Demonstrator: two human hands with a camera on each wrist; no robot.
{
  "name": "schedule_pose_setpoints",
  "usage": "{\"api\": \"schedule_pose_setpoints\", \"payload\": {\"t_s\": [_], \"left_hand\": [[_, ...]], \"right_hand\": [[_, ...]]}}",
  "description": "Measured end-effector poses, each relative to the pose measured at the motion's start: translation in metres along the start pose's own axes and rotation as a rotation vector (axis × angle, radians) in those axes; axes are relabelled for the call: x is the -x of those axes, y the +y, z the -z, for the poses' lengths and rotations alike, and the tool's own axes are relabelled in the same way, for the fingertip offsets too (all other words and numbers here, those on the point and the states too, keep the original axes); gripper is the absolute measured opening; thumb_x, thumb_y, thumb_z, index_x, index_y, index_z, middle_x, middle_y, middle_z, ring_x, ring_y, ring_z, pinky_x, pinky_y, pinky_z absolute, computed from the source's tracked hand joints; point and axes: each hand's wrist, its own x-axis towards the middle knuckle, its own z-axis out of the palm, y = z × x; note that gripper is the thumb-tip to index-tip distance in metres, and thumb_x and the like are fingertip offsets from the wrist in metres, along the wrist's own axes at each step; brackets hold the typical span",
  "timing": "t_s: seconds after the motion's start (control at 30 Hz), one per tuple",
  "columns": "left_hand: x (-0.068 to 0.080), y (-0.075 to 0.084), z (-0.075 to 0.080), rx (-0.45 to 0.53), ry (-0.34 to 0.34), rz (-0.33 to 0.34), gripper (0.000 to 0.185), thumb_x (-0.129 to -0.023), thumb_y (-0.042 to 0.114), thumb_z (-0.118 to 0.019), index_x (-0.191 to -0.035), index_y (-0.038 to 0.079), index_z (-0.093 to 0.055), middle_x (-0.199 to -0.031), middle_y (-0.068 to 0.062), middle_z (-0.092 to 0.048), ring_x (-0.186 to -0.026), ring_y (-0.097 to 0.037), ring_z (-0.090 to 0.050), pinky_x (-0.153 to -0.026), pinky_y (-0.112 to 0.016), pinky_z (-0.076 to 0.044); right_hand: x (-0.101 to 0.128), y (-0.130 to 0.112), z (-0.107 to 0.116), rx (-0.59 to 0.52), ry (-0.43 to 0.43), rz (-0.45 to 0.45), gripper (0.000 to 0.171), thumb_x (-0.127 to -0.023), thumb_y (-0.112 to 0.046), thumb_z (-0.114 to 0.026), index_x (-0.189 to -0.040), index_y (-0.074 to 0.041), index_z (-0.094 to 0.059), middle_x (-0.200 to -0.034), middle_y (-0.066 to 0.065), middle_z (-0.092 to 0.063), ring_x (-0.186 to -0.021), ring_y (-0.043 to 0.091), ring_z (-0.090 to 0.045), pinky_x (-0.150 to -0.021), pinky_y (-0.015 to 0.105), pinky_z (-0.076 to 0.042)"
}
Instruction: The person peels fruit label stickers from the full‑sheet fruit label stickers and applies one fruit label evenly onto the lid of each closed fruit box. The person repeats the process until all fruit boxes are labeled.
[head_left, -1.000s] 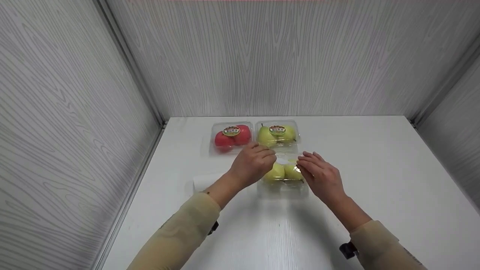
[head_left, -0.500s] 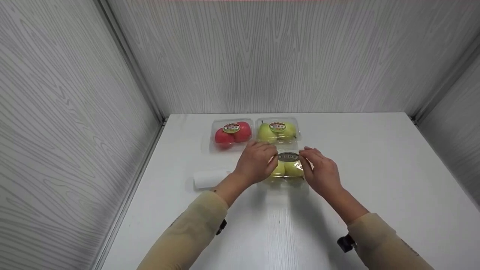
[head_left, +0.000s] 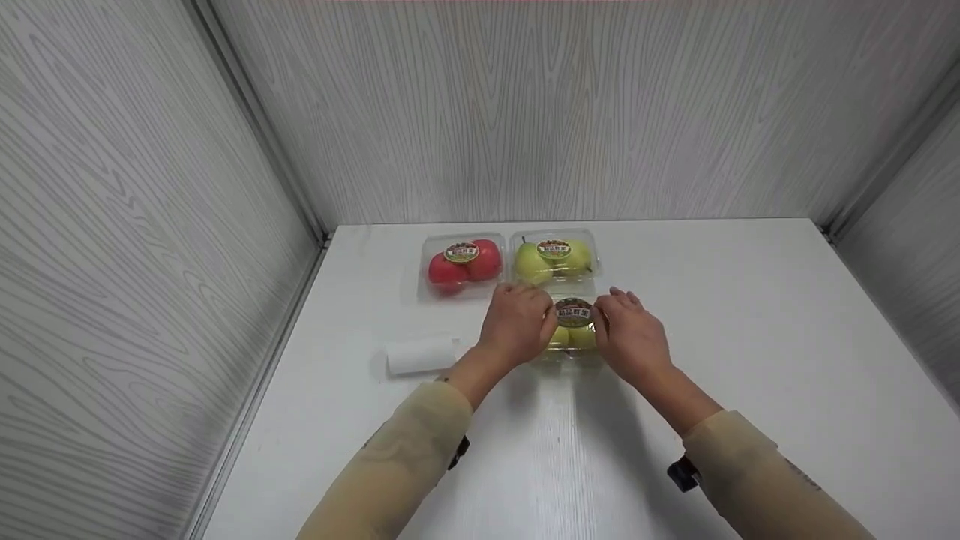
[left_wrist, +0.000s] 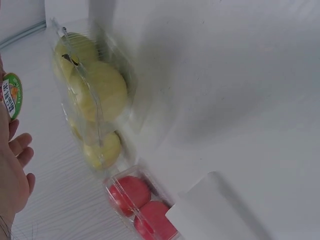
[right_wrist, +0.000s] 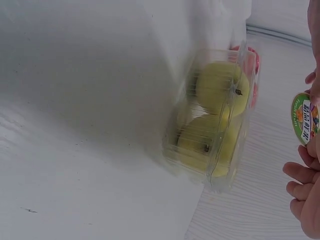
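Note:
My left hand (head_left: 517, 324) and right hand (head_left: 634, 336) pinch opposite edges of an oval fruit sticker (head_left: 574, 312), printed green with white lettering. In both wrist views the sticker (right_wrist: 305, 119) is raised above a clear plastic clamshell box (right_wrist: 172, 152), not touching it. Two yellow-green pears (left_wrist: 99, 91) lie inside that box, which stands on the table below my hands. From the head view, the hands and sticker cover much of its lid.
Behind are a clear box of red fruit (head_left: 463, 266) and another box of pears (head_left: 555, 259), both with oval stickers on their lids. A white paper roll (head_left: 421, 355) lies left of my left forearm. Wood-grain walls (head_left: 555, 112) enclose the white table (head_left: 750, 360).
The sticker has tilted so its printed face now shows in the head view. Both hands have drawn slightly closer together over the front box, still pinching the sticker.

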Motion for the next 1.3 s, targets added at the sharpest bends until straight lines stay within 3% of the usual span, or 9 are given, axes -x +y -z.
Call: {"api": "schedule_pose_setpoints", "payload": {"t_s": [0.3,0.5,0.83,1.3], "left_hand": [[-0.001,0.0,-0.011,-0.048,-0.05,0.079,0.025,-0.101,0.027,-0.064,-0.082,0.012,-0.07,-0.086,0.0,-0.075,-0.095,-0.021,-0.07,-0.087,-0.045,-0.051],[-0.004,0.001,-0.016,-0.094,-0.14,0.116,0.028,-0.103,0.029,-0.058,-0.084,0.013,-0.07,-0.089,-0.002,-0.075,-0.097,-0.022,-0.069,-0.089,-0.045,-0.05],[-0.008,0.001,-0.018,-0.084,-0.217,0.151,0.03,-0.105,0.03,-0.054,-0.088,0.013,-0.071,-0.091,-0.004,-0.074,-0.097,-0.024,-0.068,-0.093,-0.045,-0.047],[-0.012,0.0,-0.029,-0.111,-0.299,0.17,0.032,-0.106,0.033,-0.053,-0.089,0.012,-0.072,-0.094,-0.004,-0.076,-0.097,-0.023,-0.068,-0.093,-0.046,-0.047]], "right_hand": [[-0.004,0.0,-0.007,0.011,-0.038,-0.053,0.015,-0.104,-0.013,-0.066,-0.093,-0.001,-0.067,-0.115,0.022,-0.073,-0.134,0.042,-0.06,-0.113,0.059,-0.044],[-0.006,0.001,-0.011,0.066,-0.062,-0.038,0.017,-0.105,-0.014,-0.065,-0.094,-0.002,-0.065,-0.116,0.023,-0.072,-0.133,0.044,-0.06,-0.107,0.061,-0.048],[-0.008,0.007,-0.017,0.106,-0.061,0.011,0.015,-0.105,-0.011,-0.062,-0.099,0.002,-0.065,-0.112,0.024,-0.071,-0.129,0.044,-0.063,-0.115,0.054,-0.043],[-0.01,0.012,-0.023,0.093,-0.09,-0.041,0.015,-0.103,-0.012,-0.065,-0.095,0.001,-0.065,-0.113,0.024,-0.07,-0.132,0.045,-0.06,-0.113,0.057,-0.045]]}}
